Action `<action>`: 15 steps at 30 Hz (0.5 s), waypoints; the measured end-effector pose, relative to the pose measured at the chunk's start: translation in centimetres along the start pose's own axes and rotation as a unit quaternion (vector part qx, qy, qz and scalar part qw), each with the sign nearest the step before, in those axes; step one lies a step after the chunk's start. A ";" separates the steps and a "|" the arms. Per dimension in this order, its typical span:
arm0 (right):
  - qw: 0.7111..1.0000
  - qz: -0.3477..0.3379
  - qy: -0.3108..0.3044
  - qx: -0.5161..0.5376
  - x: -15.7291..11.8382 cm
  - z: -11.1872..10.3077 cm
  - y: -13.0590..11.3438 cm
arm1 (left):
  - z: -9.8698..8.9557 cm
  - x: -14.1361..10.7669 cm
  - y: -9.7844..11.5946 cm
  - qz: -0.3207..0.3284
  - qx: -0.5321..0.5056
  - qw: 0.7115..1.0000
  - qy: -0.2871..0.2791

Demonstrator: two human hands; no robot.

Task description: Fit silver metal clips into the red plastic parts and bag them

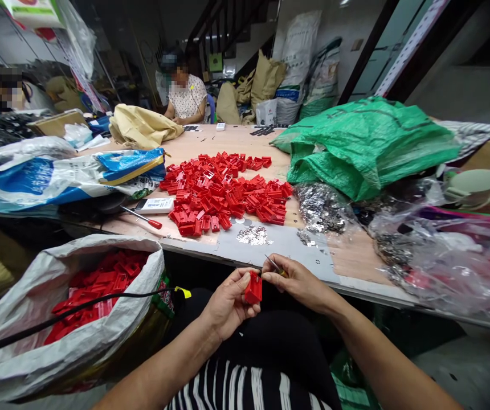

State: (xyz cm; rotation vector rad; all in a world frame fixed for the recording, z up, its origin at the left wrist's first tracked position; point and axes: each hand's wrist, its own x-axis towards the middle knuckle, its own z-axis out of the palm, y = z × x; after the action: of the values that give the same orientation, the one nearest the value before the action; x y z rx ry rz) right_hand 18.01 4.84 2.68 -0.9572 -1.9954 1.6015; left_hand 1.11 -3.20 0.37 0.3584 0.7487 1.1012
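My left hand (pixel 230 302) is closed around a small red plastic housing (pixel 253 288), held above my lap at the table's front edge. Close beside it, my right hand (pixel 298 282) grips a thin pointed tool with a yellowish handle (pixel 280 272); its metal tip points up and to the left. Whether the fingers also pinch a small metal piece is too small to tell. On the table ahead lies a large heap of red plastic housings (pixel 228 193). Between that heap and my hands is a scatter of small shiny metal plates (pixel 254 235).
An open white sack (pixel 9 336) of red parts stands at left, a black cord (pixel 78 307) crossing it. A screwdriver (pixel 153 223) and white box (pixel 155 205) lie left of the heap. A green sack (pixel 368 142) and bagged metal plates (pixel 324 208) are right. A person (pixel 187 97) sits opposite.
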 end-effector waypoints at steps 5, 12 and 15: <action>1.000 0.017 0.001 0.013 0.2 0.4 0.1 | 0.0 0.0 0.0 0.003 0.017 1.000 -0.014; 0.999 0.031 -0.018 -0.028 0.4 0.5 1.2 | -0.9 0.5 -0.1 -0.008 0.065 0.997 -0.048; 0.998 0.036 -0.037 -0.022 0.2 0.7 2.1 | -1.7 0.7 0.1 -0.039 0.076 0.994 -0.065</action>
State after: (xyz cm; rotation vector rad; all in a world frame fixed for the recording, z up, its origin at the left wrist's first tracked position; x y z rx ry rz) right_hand 17.88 4.74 0.41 -1.0109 -2.0762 1.6599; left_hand 0.02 -2.73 -1.08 0.5205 0.7267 0.9401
